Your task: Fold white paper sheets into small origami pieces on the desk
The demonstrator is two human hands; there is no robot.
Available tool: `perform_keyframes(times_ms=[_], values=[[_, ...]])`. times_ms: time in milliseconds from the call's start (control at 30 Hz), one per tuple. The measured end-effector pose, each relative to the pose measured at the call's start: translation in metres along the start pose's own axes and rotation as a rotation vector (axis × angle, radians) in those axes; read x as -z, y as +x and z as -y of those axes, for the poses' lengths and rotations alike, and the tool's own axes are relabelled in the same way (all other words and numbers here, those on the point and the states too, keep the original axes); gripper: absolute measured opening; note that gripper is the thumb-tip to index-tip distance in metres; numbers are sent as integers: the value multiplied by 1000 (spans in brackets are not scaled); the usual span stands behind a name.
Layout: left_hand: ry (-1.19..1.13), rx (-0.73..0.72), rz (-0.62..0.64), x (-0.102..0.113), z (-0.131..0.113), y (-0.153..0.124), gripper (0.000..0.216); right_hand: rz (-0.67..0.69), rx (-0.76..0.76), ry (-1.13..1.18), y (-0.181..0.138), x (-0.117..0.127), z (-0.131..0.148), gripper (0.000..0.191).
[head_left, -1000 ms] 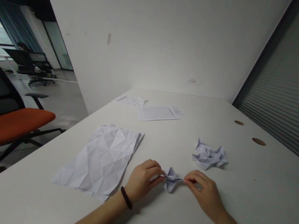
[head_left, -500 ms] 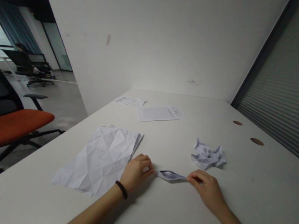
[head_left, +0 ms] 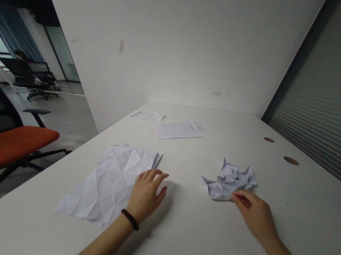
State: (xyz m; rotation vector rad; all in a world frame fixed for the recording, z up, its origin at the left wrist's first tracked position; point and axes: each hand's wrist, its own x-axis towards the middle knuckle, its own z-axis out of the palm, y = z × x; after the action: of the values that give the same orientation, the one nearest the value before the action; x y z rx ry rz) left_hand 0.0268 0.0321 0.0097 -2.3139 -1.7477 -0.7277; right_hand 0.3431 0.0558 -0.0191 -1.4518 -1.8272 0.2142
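My left hand (head_left: 145, 192), with a black band on the wrist, lies open and flat at the right edge of a stack of creased white sheets (head_left: 111, 182). My right hand (head_left: 254, 212) pinches the near edge of a small folded paper piece (head_left: 216, 189), which rests on the table against a pile of other folded paper pieces (head_left: 236, 177).
Printed sheets (head_left: 178, 129) lie farther back on the white table (head_left: 202, 247), near the wall. Two round cable holes (head_left: 291, 160) sit at the right by a ribbed shutter. An orange office chair (head_left: 2, 146) stands left of the table.
Both hands held the small folded piece between them. My left hand let go and moved left onto the creased sheets; my right hand carried the piece right to the pile.
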Motion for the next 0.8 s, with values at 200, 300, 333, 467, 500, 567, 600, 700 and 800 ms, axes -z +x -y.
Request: perform_keyframes(times_ms=[200, 300, 333, 467, 500, 567, 600, 700, 800], values=[[202, 163, 63, 1, 5, 0, 52, -81, -113, -68, 1, 1, -9, 23], [308, 240, 150, 1, 5, -2, 58, -96, -126, -78, 1, 0, -8, 22], [344, 275, 188, 0, 6, -2, 60, -95, -128, -79, 1, -1, -7, 22], [420, 424, 362, -2, 12, -4, 70, -86, -156, -72, 2, -3, -5, 22], [420, 453, 398, -3, 14, -4, 71, -82, -160, -64, 2, -4, -5, 22], [410, 485, 445, -2, 17, -3, 66, -77, -149, -38, 2, -5, -5, 24], [405, 488, 458, -1, 17, -3, 61, -74, -136, -24, 2, -5, -5, 24], [398, 469, 474, 3, 16, -2, 45, -71, -98, 10, 2, -6, -6, 22], [373, 459, 474, 8, 15, -1, 39, -88, -81, 21, 2, -6, -8, 21]])
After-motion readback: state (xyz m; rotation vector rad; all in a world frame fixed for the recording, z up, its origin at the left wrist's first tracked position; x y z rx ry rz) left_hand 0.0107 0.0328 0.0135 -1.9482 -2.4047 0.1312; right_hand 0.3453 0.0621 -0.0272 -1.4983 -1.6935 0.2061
